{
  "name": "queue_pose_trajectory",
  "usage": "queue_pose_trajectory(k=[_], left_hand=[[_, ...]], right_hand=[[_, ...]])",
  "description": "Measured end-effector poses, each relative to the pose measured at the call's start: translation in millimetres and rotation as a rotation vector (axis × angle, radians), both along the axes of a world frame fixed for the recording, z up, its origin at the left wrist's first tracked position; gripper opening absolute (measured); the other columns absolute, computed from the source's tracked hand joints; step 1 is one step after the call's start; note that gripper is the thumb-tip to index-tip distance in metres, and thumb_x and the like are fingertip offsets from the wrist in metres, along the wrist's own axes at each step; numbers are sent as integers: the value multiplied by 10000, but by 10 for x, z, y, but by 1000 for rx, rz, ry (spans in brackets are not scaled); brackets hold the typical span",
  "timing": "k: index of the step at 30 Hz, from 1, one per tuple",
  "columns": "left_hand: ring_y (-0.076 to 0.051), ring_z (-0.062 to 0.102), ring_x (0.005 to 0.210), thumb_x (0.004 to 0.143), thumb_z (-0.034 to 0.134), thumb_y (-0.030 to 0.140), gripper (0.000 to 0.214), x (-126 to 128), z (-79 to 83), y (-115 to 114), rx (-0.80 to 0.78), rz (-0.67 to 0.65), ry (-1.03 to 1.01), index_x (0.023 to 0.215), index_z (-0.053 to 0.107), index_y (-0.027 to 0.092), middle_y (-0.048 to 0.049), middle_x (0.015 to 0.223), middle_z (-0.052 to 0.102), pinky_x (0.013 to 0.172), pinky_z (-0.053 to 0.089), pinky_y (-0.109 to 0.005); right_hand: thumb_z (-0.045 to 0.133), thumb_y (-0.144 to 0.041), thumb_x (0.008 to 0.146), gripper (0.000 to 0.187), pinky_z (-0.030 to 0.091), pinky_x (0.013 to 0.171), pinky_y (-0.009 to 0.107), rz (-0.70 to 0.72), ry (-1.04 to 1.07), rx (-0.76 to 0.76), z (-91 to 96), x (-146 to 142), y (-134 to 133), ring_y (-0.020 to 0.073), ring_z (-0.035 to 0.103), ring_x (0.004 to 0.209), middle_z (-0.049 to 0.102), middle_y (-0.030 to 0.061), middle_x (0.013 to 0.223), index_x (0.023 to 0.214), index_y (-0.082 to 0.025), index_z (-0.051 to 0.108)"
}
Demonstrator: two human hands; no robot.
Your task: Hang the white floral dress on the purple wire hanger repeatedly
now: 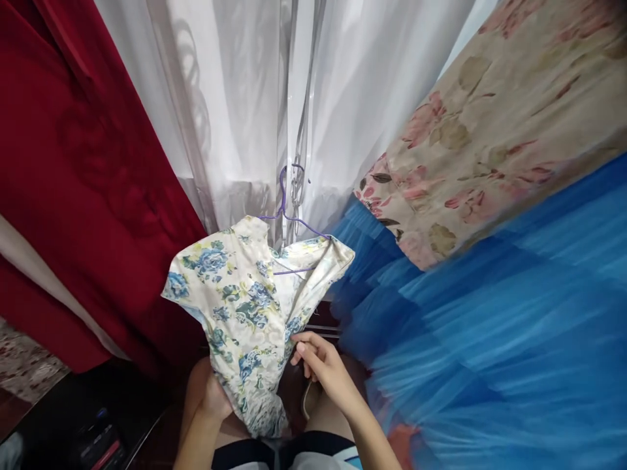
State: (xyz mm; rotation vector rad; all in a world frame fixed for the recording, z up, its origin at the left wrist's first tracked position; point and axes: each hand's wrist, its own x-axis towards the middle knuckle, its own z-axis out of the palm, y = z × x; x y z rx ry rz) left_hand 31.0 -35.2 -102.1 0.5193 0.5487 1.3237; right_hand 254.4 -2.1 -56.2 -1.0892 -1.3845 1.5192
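A white blouse with blue and yellow-green flowers hangs in front of me on a thin purple wire hanger. Its neckline gapes on the right, and its lower part narrows and bunches near my lap. My left hand grips the blouse's lower left side, its fingers partly hidden behind the cloth. My right hand is at the right front edge of the blouse with fingers curled and thumb near the index finger. Its fingertips reach the cloth edge; whether they pinch anything there is too small to tell.
Sheer white curtains hang behind the hanger. Red cloth drapes on the left. To the right hang a beige floral cloth and a ruffled blue tulle garment. A dark surface with a black item lies at lower left.
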Motion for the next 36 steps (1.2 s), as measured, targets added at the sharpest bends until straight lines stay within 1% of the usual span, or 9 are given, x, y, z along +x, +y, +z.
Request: queue_pose_trajectory(k=[4,9,12,15,18,21,25,33,36], left_hand=[[-362,663,1028,476,888,311,355,-128,-198,-81,-157,106,248,780,738,206,-74,832,754,836,552,-415],[-342,670,1021,628,777,301,342,-51,-336,-38,-252,264,422,955,711,227,-78,906,737,811,542,-407],[-297,652,1031,790,648,362,340,6,-333,-8,-214,642,612,1089,638,199,-104,1032,693,881,524,-424],[-268,585,1134,842,640,313,287,143,-239,16,116,1009,1004,1102,592,202,-118,1185,602,1003,461,-431],[-245,591,1121,846,653,232,299,398,-91,65,445,818,1255,1134,576,208,-110,1166,604,995,468,-401],[-204,654,962,895,570,200,194,637,20,137,456,534,1323,1089,581,206,-72,1004,677,860,513,-316],[-186,651,753,909,510,207,69,732,93,197,440,426,1378,865,563,200,-39,791,668,709,490,-276],[-204,622,698,836,507,140,75,652,532,169,545,78,1694,819,521,213,-38,748,642,653,404,-290],[-218,611,688,769,512,86,140,644,639,149,589,-23,1841,830,550,206,-43,736,627,629,374,-293]], right_hand=[[583,-519,912,373,341,537,249,-5,-58,129,118,-388,195,126,472,547,533,-25,586,744,-194,508],[520,-501,949,446,296,526,257,-25,-174,219,127,-414,247,114,391,513,431,-42,525,632,-189,502],[504,-490,959,447,289,528,259,-42,-206,194,42,-245,193,113,390,509,438,-38,521,645,-176,560],[515,-492,950,434,290,525,257,-70,-194,163,16,-135,127,114,401,504,463,-32,517,683,-165,614],[534,-483,941,412,310,524,250,-34,-169,139,71,-142,65,116,434,505,503,-24,522,720,-157,653],[550,-473,932,401,323,505,239,30,-130,107,142,-201,20,111,446,482,518,-25,502,705,-156,645],[568,-492,912,409,310,463,232,31,-71,53,292,-247,100,100,425,410,527,-28,444,702,-151,652],[619,-480,872,393,267,428,231,-67,25,255,1335,-437,810,79,369,377,542,-23,410,712,-134,717],[613,-474,864,391,249,408,218,-112,80,306,1606,-540,996,77,363,378,548,-20,422,727,-126,725]])
